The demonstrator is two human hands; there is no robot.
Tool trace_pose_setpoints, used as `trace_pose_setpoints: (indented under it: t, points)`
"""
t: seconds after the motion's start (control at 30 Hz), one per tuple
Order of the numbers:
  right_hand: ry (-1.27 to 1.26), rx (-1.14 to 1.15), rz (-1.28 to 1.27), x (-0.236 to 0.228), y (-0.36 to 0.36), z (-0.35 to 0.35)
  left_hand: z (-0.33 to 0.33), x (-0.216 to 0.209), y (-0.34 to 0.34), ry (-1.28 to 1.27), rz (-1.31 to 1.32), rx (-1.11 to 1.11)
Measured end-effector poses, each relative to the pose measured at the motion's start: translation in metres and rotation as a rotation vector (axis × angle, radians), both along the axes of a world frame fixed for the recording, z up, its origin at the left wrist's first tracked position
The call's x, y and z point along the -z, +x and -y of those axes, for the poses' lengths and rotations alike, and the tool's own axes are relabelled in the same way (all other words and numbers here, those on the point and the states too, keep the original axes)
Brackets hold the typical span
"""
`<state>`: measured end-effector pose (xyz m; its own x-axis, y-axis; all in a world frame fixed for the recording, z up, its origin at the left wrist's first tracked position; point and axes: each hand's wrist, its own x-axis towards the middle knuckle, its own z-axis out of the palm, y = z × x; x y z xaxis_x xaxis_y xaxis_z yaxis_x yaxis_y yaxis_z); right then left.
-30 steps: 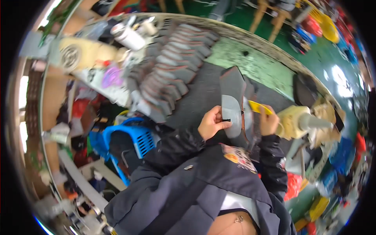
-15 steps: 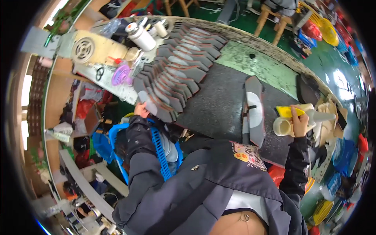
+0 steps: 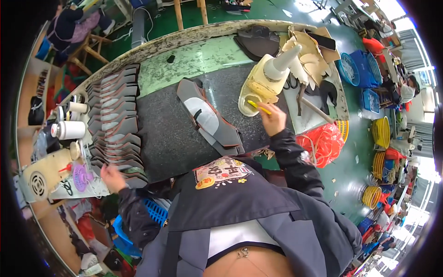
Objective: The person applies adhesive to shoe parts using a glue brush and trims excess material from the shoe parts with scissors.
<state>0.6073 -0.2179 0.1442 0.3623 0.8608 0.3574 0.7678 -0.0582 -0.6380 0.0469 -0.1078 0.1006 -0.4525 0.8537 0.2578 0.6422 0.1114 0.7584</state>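
In my right hand point(image 3: 273, 120) is a flat yellow scraper point(image 3: 258, 107), gripped by one end. Its other end dips into the open mouth of a cream-coloured glue pot point(image 3: 244, 102), which has a grey cone-shaped top beside the opening. My left hand point(image 3: 112, 179), a little blurred, is at the near end of a long overlapping row of grey shoe-upper pieces point(image 3: 115, 122). Its fingers look apart and nothing shows in them. Between my hands, a few more grey pieces point(image 3: 207, 117) with light patches and dark tabs lie on the black work mat point(image 3: 161, 147).
A white bottle point(image 3: 69, 130), a purple fan point(image 3: 82, 177) and a beige box fan point(image 3: 39, 182) stand at the left. Tan scraps point(image 3: 316, 64) and a dark rod lie beyond the glue pot. A red bag point(image 3: 323, 143) hangs off the right edge. Blue baskets point(image 3: 157, 212) sit below my left arm.
My view has swung right. The yellow scraper, held above the pot earlier, is now lowered into its opening. My left hand has come away slightly from the row's near piece.
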Motion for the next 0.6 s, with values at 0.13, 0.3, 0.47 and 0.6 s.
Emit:
trace_pose_setpoints:
  t: [0.13,0.3,0.47,0.6]
  points:
    - [-0.001,0.145,-0.105,-0.005,-0.017,0.023,0.000,-0.035,0.247,-0.331,0.292,0.605]
    - [-0.226,0.002,-0.950,-0.020,-0.013,0.014,-0.001,0.003,0.292,-0.608,0.354,0.658]
    - [-0.118,-0.330,-0.533,0.014,-0.073,-0.111,-0.017,0.008,0.284,-0.756,0.614,0.626]
    - [-0.110,-0.317,-0.295,0.016,-0.079,-0.172,-0.019,-0.001,0.281,-0.851,0.689,0.645]
